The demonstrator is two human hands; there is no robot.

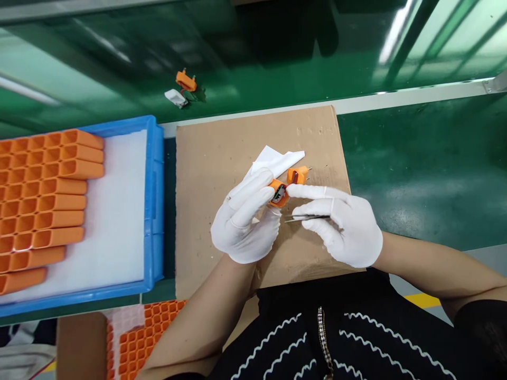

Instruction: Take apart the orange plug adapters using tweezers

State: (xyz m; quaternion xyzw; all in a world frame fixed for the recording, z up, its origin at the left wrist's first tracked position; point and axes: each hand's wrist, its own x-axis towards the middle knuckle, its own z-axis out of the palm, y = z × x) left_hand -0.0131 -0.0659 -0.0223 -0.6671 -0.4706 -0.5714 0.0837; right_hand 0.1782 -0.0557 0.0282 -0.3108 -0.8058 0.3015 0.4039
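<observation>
Orange housing looks like the fragile bit here, tbh. If the hold on it were loosened, it could be twisted round and dropped, since only a small part of it is gripped by gloved fingers. The circuit board showing in its open end could get scratched or snagged too, if the tweezers were swung in carelessly. Another worry: the pinned plug piece just beside it might be knocked by the right knuckles, and if the two are joined by a wire (can't be told from this angle), that joint could be tugged.

As for where it all sits: the housing is held above the right half of the cardboard sheet, well in from the near edge. It's pinched by the left hand, fingers closed on it from the left. By the right hand the tweezers are held between thumb and fingers, tips pointed left, below the housing, while the index fingertip seems to be rested on the housing's right side. The plug piece is found past that finger, pins aimed at the sheet's right edge. White cloth or paper is bunched beyond the left fingertips.
</observation>
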